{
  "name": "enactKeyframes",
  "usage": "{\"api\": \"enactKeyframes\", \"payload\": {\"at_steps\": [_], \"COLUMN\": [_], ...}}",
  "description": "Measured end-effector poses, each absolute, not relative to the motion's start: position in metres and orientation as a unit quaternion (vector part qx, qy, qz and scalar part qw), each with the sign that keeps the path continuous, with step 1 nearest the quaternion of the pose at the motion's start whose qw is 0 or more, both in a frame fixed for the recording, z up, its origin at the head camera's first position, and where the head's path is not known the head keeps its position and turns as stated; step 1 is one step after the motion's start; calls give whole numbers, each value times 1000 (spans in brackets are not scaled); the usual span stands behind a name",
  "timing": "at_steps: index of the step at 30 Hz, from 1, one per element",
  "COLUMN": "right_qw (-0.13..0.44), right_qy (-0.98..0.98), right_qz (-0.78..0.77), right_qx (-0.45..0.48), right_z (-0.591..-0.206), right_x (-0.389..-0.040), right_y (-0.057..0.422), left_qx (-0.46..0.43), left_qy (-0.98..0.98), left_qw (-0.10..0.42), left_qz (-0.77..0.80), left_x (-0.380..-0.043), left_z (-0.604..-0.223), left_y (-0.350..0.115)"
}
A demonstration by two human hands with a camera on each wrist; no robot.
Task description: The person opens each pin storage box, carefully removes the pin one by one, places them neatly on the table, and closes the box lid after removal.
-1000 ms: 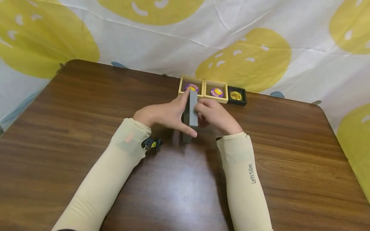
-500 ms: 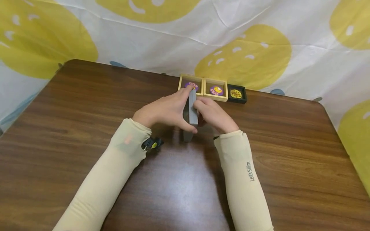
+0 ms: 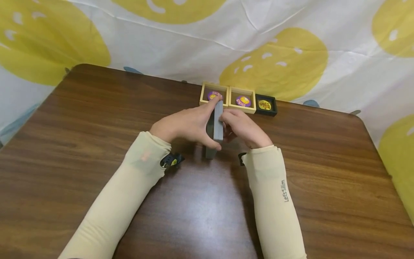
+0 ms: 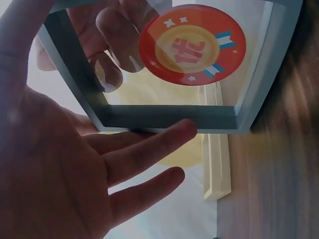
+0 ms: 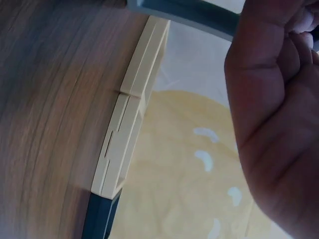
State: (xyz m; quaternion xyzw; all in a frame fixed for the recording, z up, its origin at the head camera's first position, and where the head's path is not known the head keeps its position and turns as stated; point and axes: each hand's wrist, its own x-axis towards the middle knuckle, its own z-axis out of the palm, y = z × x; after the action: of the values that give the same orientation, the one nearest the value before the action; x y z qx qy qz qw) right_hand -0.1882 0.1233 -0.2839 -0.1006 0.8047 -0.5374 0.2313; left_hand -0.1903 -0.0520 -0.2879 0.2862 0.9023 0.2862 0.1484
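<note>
Right hand (image 3: 244, 128) slightly rightward, curled against frame (image 3: 218, 126)

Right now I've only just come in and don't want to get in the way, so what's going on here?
A person's left hand holds a gray frame upright over the table, its thumb and index finger spanning the edge. A round red badge shows within the frame's clear middle. The right hand is at the other face, fingers curled; whether it grips anything is unclear. Beyond, two pale frames and a small black frame sit in a row.
</note>
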Motion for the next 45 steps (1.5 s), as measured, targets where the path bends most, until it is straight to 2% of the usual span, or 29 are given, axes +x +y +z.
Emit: {"api": "enactKeyframes", "payload": {"at_steps": [23, 27, 32, 45], "right_qw": [241, 241, 235, 213], "right_qy": [800, 797, 785, 813], "right_qz": [-545, -550, -571, -540], "right_qx": [-69, -60, -46, -48], "right_z": [-281, -281, -282, -284], "right_x": [-186, -187, -188, -185], "right_y": [125, 125, 123, 119], "left_qx": [259, 265, 273, 275], "left_qy": [910, 914, 917, 908], "left_qw": [157, 146, 137, 152], "left_qz": [284, 270, 257, 279], "left_x": [-188, -187, -187, -187], "left_z": [-287, -286, -284, -286], "left_y": [-49, -48, -48, -48]}}
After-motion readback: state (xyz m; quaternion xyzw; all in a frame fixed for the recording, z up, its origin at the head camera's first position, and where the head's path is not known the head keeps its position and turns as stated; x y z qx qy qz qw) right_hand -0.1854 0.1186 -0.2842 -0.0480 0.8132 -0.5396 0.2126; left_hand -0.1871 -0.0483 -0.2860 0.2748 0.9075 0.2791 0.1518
